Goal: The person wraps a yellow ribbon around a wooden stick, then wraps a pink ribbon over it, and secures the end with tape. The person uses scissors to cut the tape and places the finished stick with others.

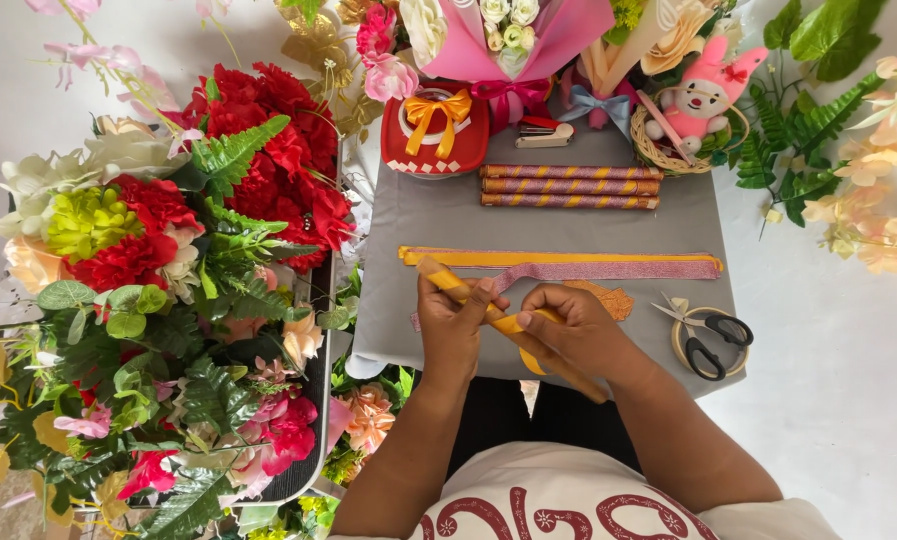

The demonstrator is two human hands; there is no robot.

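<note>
Both hands wrapping stick (489, 312) — yellow ribbon, grey table (449, 215)

Stick (469, 298): slim rod, part-wrapped in yellow ribbon (512, 323), lies diagonal, upper-left tip up over grey cloth, lower-right end under right hand. Ribbon: glossy yellow band, wound spirally round rod's middle, loose loop curling below. Glittery pink ribbon (609, 270): flat strip trailing right from rod.

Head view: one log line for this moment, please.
left hand: grips yellow stick | right hand: pinches yellow ribbon on it | scissors: right, untouched
</note>
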